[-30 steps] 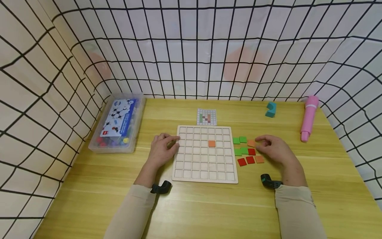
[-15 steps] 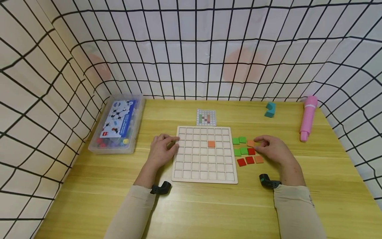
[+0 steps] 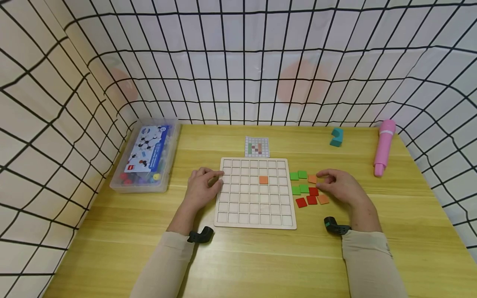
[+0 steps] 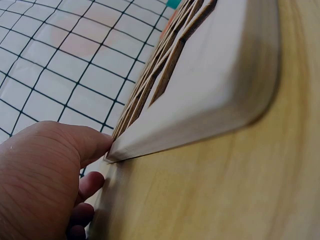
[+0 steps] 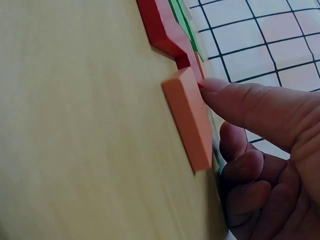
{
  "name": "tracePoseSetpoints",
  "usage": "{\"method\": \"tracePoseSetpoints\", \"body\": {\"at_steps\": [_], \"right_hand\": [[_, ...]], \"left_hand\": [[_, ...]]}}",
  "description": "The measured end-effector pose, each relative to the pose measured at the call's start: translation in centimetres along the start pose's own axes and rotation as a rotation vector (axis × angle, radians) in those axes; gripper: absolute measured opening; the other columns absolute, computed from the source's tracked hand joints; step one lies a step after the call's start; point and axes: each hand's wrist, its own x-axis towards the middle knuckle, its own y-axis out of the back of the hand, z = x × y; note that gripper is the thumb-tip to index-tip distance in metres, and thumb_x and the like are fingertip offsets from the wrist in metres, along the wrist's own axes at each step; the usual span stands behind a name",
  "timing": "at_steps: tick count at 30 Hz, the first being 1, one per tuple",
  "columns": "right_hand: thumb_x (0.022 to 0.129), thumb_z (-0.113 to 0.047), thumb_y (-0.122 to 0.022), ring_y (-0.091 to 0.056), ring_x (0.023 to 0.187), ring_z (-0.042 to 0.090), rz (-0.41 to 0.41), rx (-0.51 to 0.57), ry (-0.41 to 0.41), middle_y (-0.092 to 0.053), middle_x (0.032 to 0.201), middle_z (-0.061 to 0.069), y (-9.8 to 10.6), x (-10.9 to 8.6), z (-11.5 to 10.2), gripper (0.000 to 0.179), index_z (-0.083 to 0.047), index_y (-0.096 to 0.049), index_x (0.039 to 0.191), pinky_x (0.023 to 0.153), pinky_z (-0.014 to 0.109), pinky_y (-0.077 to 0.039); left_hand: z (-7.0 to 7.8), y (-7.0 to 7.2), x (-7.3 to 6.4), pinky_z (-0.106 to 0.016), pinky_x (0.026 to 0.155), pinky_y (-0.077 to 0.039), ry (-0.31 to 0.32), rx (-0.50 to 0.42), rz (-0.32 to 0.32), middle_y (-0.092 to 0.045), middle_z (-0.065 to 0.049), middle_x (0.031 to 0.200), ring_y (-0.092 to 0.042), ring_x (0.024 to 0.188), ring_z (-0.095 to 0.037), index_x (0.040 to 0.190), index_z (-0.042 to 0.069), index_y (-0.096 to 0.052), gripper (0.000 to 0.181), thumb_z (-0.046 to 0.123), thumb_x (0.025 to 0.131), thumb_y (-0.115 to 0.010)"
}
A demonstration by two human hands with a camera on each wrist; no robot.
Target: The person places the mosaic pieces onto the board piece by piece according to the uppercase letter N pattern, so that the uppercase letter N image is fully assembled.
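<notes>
A pale wooden grid board (image 3: 254, 208) lies flat, with one orange tile (image 3: 263, 180) in a cell. My left hand (image 3: 201, 188) rests at the board's left edge, thumb and index fingertips against it; the left wrist view shows the thumb at the board's side. Right of the board lie loose green, red and orange tiles. My right hand (image 3: 340, 187) is beside them, index fingertip by the upper orange tile (image 3: 311, 179). Its thumb touches or nearly touches a red tile (image 3: 314, 191), just behind the nearer orange tile (image 5: 190, 120) in the right wrist view. Nothing is lifted.
A small pattern card (image 3: 256, 147) with coloured squares lies behind the board. A clear plastic box (image 3: 149, 153) of coloured pieces stands at the left. Towards the back right are a teal block (image 3: 337, 137) and a pink microphone-shaped object (image 3: 384, 147). Netted fabric surrounds the table.
My right hand has shifted slightly left towards the tiles. The red tile by its thumb has slid a little nearer, and the lower orange tile has turned slightly. My left hand stays put.
</notes>
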Motion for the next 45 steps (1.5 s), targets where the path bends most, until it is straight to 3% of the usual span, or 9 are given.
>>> {"method": "tracePoseSetpoints", "body": {"at_steps": [9, 29, 37, 45], "right_hand": [[0.097, -0.033, -0.070, -0.052, 0.089, 0.024, -0.007, 0.035, -0.024, -0.059, 0.098, 0.010, -0.3, 0.2, 0.1, 0.049, -0.005, -0.060, 0.136, 0.074, 0.033, -0.040], [0.100, -0.037, -0.065, -0.053, 0.093, 0.026, 0.035, -0.002, -0.028, -0.059, 0.103, 0.010, -0.5, 0.3, -0.3, 0.044, -0.008, -0.060, 0.134, 0.078, 0.034, -0.040], [0.101, -0.042, -0.062, -0.051, 0.100, 0.029, 0.033, -0.005, -0.032, -0.056, 0.107, 0.011, -0.4, 0.2, -1.4, 0.048, -0.011, -0.057, 0.138, 0.084, 0.037, -0.040], [0.100, -0.040, -0.064, -0.053, 0.093, 0.026, 0.023, -0.021, 0.009, -0.058, 0.103, 0.009, -0.6, -0.1, -2.9, 0.047, -0.012, -0.058, 0.138, 0.077, 0.033, -0.042]], "left_hand": [[0.1, 0.0, -0.1, -0.051, 0.100, -0.031, 0.004, 0.003, -0.003, -0.061, -0.009, 0.120, -0.045, 0.108, -0.030, 0.129, 0.024, -0.073, 0.032, 0.031, 0.099, -0.064], [0.1, 0.0, 0.0, -0.050, 0.097, -0.032, 0.003, 0.014, -0.001, -0.061, -0.009, 0.121, -0.046, 0.108, -0.031, 0.129, 0.024, -0.072, 0.033, 0.032, 0.099, -0.063], [0.1, 0.0, 0.0, -0.051, 0.099, -0.032, -0.005, 0.017, 0.008, -0.062, -0.009, 0.121, -0.046, 0.106, -0.030, 0.129, 0.024, -0.073, 0.032, 0.031, 0.099, -0.063], [0.0, 0.0, 0.0, -0.050, 0.099, -0.032, -0.009, 0.012, 0.012, -0.062, -0.009, 0.120, -0.045, 0.105, -0.030, 0.128, 0.023, -0.073, 0.032, 0.031, 0.099, -0.064]]}}
